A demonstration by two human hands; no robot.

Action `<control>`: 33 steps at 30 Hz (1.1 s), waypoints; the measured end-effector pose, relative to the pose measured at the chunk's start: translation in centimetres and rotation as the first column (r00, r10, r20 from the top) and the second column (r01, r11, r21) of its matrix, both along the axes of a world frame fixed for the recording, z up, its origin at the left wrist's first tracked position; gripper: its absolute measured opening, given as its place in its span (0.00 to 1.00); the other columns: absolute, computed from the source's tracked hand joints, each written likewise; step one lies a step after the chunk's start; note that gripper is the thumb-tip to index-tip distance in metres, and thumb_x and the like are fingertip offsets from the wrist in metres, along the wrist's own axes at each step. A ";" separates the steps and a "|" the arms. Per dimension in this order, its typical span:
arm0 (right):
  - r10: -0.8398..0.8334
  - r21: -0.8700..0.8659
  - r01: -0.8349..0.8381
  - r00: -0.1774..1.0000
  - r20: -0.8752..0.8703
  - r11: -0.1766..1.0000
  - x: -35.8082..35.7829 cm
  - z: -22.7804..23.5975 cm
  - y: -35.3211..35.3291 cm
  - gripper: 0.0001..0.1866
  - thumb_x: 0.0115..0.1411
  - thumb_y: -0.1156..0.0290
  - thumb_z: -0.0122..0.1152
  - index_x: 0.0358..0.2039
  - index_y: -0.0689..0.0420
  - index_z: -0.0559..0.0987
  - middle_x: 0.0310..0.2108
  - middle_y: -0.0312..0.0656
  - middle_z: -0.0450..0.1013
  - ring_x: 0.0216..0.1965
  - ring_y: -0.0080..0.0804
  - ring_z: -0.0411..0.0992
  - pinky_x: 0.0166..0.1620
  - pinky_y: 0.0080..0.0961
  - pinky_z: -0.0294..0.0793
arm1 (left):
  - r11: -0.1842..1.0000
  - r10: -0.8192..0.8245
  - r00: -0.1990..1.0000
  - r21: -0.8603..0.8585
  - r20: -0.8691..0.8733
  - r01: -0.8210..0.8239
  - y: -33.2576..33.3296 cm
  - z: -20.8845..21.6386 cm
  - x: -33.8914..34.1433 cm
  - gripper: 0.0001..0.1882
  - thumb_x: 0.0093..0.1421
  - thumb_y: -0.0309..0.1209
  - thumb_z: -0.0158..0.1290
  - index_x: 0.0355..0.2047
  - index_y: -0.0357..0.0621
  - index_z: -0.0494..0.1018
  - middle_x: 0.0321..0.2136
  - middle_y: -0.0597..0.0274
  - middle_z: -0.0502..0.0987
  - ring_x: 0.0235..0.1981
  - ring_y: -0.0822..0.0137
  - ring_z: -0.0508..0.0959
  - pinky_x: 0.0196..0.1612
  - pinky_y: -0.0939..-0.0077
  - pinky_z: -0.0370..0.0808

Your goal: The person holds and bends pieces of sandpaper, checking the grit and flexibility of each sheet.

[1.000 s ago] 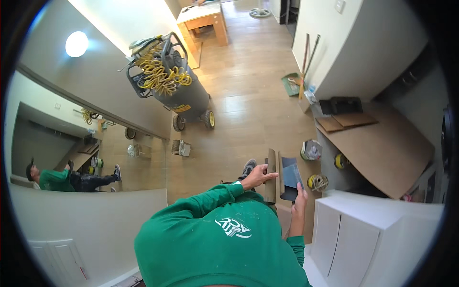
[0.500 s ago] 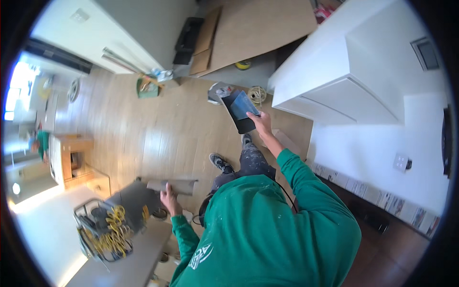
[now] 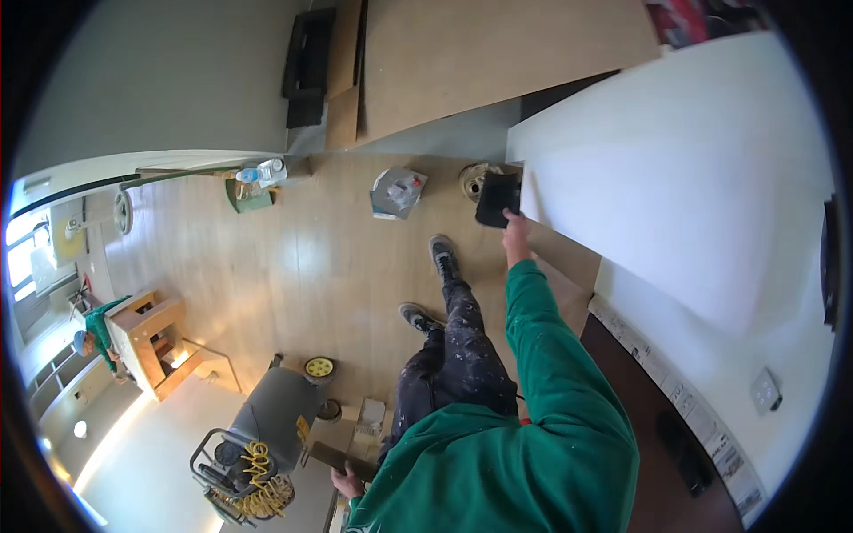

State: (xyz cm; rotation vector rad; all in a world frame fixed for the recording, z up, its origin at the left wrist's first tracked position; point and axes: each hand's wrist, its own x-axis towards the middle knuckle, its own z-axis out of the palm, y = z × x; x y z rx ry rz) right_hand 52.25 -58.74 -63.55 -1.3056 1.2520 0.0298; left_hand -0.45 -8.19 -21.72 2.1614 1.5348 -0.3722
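Observation:
My right hand stretches forward beside the white cabinet, closed on a black flat sheet. Its kind is not clear. Behind that sheet, a coil of beige hose or cable lies partly covered on the floor. Low by my left hip, my left hand grips the edge of a brownish-grey flat sheet, whose near part is hidden by my body. That sheet is close to a grey compressor tank topped with yellow coiled hose.
White cabinet rises on the right. A large brown board stands ahead. On the wooden floor are an open bag and a green dustpan-like tray. A co-worker in green is beside a wooden unit at far left.
My view has shifted, and the cabinet looks larger. My right hand moved to the right with the black sheet; the bluish piece over it no longer shows. My left hand dropped closer to my body.

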 end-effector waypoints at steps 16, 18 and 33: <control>-0.093 -0.033 0.088 0.967 -0.236 0.996 4.2 -18.9 2.8 0.18 0.52 0.69 0.74 0.44 0.58 0.84 0.41 0.43 0.81 0.39 0.35 0.78 0.48 0.34 0.75 | 0.976 0.187 0.823 0.004 -0.536 -0.220 -6.2 6.8 0.8 0.23 0.57 0.38 0.62 0.46 0.32 0.76 0.40 0.42 0.81 0.43 0.53 0.81 0.45 0.62 0.76; -0.066 -0.065 0.050 0.961 -0.268 0.997 4.3 -19.1 2.9 0.18 0.52 0.72 0.74 0.44 0.58 0.84 0.42 0.42 0.81 0.40 0.35 0.78 0.49 0.34 0.74 | 0.975 0.191 0.823 0.008 -0.534 -0.221 -5.9 6.3 1.2 0.23 0.57 0.37 0.62 0.46 0.32 0.76 0.40 0.43 0.81 0.43 0.53 0.81 0.46 0.62 0.76; 0.281 0.035 -0.279 0.958 -0.061 0.960 -9.8 -9.1 7.8 0.21 0.54 0.62 0.70 0.46 0.57 0.78 0.28 0.38 0.75 0.22 0.25 0.72 0.24 0.26 0.68 | 0.956 -0.199 0.979 0.213 -0.036 0.202 8.2 1.1 -4.2 0.20 0.59 0.30 0.59 0.49 0.31 0.75 0.44 0.46 0.80 0.47 0.59 0.79 0.49 0.65 0.75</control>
